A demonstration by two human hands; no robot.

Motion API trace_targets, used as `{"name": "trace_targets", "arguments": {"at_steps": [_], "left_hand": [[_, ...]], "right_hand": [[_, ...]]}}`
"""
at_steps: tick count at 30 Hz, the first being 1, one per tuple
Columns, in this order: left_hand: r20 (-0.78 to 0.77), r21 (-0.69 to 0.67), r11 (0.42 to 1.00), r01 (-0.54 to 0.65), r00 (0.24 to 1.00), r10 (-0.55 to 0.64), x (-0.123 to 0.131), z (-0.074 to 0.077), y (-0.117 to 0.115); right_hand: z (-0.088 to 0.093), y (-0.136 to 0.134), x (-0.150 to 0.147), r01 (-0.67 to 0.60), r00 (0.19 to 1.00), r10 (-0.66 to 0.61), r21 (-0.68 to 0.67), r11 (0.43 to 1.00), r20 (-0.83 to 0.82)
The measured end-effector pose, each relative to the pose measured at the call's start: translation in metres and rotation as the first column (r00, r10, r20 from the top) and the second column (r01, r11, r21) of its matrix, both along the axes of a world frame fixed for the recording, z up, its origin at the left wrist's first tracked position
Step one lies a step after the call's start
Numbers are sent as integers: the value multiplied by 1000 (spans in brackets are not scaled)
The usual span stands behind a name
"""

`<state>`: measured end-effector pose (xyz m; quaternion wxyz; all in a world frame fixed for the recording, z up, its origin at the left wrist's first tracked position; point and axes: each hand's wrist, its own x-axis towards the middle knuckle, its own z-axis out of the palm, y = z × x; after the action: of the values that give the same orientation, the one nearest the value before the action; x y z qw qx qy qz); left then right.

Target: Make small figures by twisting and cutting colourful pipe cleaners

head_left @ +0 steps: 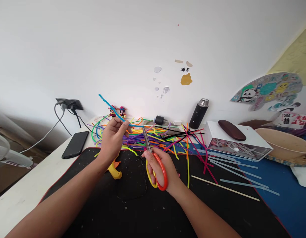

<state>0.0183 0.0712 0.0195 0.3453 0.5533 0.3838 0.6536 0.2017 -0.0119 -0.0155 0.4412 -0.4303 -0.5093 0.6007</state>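
Observation:
A blue pipe cleaner [108, 105] is pinched between the thumb and fingers of my left hand [115, 134]. One end points up and left; the other runs right to the scissors' tips. My right hand [160, 167] grips scissors [147, 141] with one red and one yellow handle loop, blades pointing up and slightly left. The blades look nearly closed at the blue end; whether they touch it I cannot tell. Behind both hands lies a heap of many-coloured pipe cleaners [133, 140]. Below my left hand, a yellow glue gun-like object [115, 171] is partly hidden by my wrist.
A black phone [75, 144] lies at left. Clear glue sticks [238, 169] and a wooden stick [224, 187] lie at right on the black mat [100, 211]. A black flask [199, 114], a white box [262, 140] with a brown case [231, 130] on it and a beige bowl [282, 140] stand behind.

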Motion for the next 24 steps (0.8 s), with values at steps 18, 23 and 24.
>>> {"name": "trace_targets", "arguments": {"at_steps": [18, 23, 24], "left_hand": [[-183, -129, 985, 111, 974, -134, -12, -9, 13], [-166, -247, 944, 220, 950, -265, -25, -17, 29], [-171, -273, 933, 236, 942, -288, -28, -17, 31]], "right_hand": [[6, 0, 1, -9, 999, 8, -13, 1000, -44], [6, -3, 3, -141, 989, 142, 29, 990, -47], [6, -4, 3, -181, 983, 182, 30, 983, -30]]}}
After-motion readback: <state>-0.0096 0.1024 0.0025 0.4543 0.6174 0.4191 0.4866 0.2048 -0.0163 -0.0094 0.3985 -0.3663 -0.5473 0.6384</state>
